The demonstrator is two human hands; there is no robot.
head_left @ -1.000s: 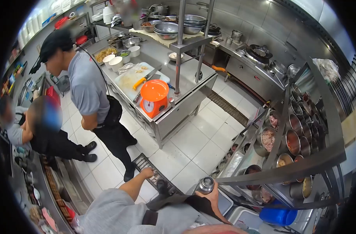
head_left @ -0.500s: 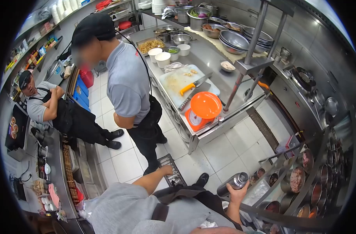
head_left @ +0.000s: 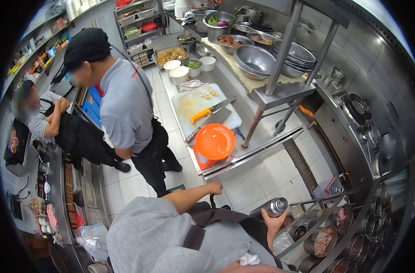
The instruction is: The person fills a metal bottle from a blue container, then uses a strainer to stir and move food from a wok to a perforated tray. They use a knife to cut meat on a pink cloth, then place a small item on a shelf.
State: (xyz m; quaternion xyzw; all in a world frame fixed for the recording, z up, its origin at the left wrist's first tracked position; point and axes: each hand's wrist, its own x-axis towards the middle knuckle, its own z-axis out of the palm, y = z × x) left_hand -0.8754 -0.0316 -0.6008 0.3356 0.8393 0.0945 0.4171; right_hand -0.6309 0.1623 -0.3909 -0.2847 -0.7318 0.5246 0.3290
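Observation:
My left hand (head_left: 214, 188) is closed in front of my body, near the steel table's front edge. A thin dark strip shows just below it; whether the fingers hold it is unclear. On the right, my right hand (head_left: 274, 219) is wrapped round a dark metal flask (head_left: 276, 207), which is tilted with its silver top up and to the right. Ahead on the table stands an orange scale pan (head_left: 215, 141). Behind it lie a white cutting board (head_left: 194, 102) and a knife with a yellow handle (head_left: 201, 116).
Two people stand at the left, the nearer person (head_left: 125, 104) beside the table, the farther person (head_left: 52, 113) with crossed arms. Metal bowls (head_left: 255, 59) stand on the raised shelf. A rack with meat containers (head_left: 325, 241) is close on my right. White bowls (head_left: 179, 75) stand on the table.
My view has shifted, and the table and scale appear farther left and lower. My left hand has moved right, closer to the flask. The nearer person's head is now lower in view.

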